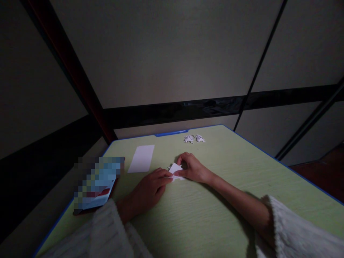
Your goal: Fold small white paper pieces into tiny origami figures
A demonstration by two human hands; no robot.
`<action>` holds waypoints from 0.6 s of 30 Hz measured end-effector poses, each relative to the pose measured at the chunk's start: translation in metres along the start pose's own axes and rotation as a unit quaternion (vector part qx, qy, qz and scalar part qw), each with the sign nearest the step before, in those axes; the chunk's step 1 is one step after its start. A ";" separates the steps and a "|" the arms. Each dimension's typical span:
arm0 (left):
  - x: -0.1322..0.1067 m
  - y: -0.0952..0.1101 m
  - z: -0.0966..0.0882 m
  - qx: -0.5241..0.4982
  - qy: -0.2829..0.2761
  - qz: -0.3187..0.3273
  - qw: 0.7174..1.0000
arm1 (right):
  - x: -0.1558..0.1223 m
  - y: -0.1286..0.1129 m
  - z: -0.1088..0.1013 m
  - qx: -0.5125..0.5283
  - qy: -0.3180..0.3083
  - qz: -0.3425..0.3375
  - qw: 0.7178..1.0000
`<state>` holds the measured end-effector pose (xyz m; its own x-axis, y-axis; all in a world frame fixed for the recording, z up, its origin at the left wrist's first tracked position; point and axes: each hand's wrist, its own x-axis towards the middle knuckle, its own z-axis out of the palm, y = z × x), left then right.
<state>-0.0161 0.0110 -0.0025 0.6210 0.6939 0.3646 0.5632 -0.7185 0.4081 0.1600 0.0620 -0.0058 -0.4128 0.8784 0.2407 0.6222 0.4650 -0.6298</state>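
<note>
A small piece of white folded paper [176,170] lies on the pale green table [215,215] in front of me. My left hand [150,188] rests on the table with its fingertips pressed on the paper's near left edge. My right hand [192,167] curls over the paper from the right, fingers pinching its far side. Both arms wear white knitted sleeves.
A flat white paper sheet [141,158] lies at the left of my hands. Two small folded white paper figures [194,138] sit near the table's far edge. A red and blue packet [98,184], blurred out, lies at the left edge. Panelled walls stand behind the table.
</note>
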 end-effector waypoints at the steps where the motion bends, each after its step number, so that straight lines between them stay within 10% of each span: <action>1: 0.001 0.000 0.000 -0.019 0.013 -0.016 1.000 | 0.000 0.001 0.001 0.025 -0.006 0.006 1.000; 9: 0.014 -0.006 -0.004 -0.273 0.172 -0.255 0.912 | 0.002 -0.007 0.005 0.375 0.008 0.025 0.927; 18: 0.016 0.009 -0.004 -0.361 0.064 -0.316 0.875 | -0.005 -0.024 0.006 0.475 -0.008 -0.022 0.880</action>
<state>-0.0030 0.0158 0.0103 0.2163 0.9749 -0.0532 0.2530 -0.0034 0.9675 0.1433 0.0458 0.0040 -0.4358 0.8571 0.2748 -0.2273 0.1906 -0.9550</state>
